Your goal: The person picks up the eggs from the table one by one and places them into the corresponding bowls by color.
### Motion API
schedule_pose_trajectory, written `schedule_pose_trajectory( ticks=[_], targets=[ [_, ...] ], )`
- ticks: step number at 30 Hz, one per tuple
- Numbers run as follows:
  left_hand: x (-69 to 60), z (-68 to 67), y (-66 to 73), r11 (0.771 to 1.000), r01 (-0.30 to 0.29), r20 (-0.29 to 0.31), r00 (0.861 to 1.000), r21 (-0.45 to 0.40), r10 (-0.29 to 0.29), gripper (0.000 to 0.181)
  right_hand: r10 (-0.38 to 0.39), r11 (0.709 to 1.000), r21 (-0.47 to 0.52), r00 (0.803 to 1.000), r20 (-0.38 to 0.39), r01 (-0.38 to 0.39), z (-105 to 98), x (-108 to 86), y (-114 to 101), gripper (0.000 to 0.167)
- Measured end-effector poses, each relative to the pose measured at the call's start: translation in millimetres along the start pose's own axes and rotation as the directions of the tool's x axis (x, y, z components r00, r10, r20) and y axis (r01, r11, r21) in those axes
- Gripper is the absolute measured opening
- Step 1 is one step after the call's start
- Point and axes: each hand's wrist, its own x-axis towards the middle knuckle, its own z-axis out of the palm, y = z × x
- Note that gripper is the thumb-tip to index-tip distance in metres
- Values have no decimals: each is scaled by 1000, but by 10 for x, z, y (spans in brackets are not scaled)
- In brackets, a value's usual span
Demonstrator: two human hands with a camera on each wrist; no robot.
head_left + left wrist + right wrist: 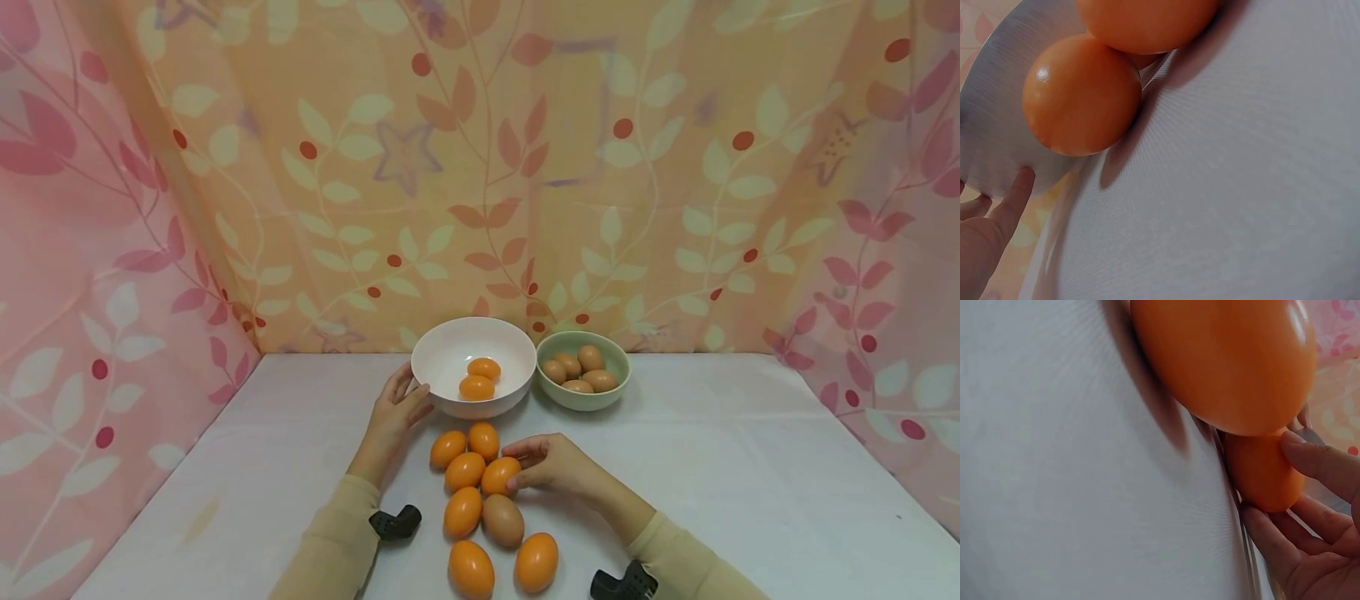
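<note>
Right hand [558,467] pinches an orange egg [499,475]; left hand [392,410], fingers [1015,195] spread, touches white bowl [442,354] holding two eggs [477,387]; seven remain loose.

a low approach to the white bowl [477,409] was blocked in front by clustered orange eggs [464,472], with the right hand [557,467] set at their right edge. the bowl's left was occupied by the left hand [392,415], its right by the green bowl [585,402]. room was left along both sides of the bench [735,450].
</note>
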Motion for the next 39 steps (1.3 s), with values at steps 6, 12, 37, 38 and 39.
schedule_pose_trajectory(
  ticks=[6,12,37,38,39],
  targets=[
    [-11,-7,-5,1000,0,-5,1000,5,0,65,-3,1000,-29,1000,4,3,1,21,19,49],
    [-8,-9,-8,1000,0,-5,1000,7,0,65,-1,999,-44,1000,10,1,-4,23,25,48],
    [3,8,3,1000,12,-15,1000,26,-11,66,18,999,-31,999,-29,-19,7,12,33,46],
    [4,8,5,1000,12,-16,1000,26,-12,66,15,999,-32,999,-30,-16,5,11,32,46],
    [5,8,8,999,13,-17,1000,29,-13,66,12,999,-34,999,-32,-13,-1,12,31,46]
  ],
)
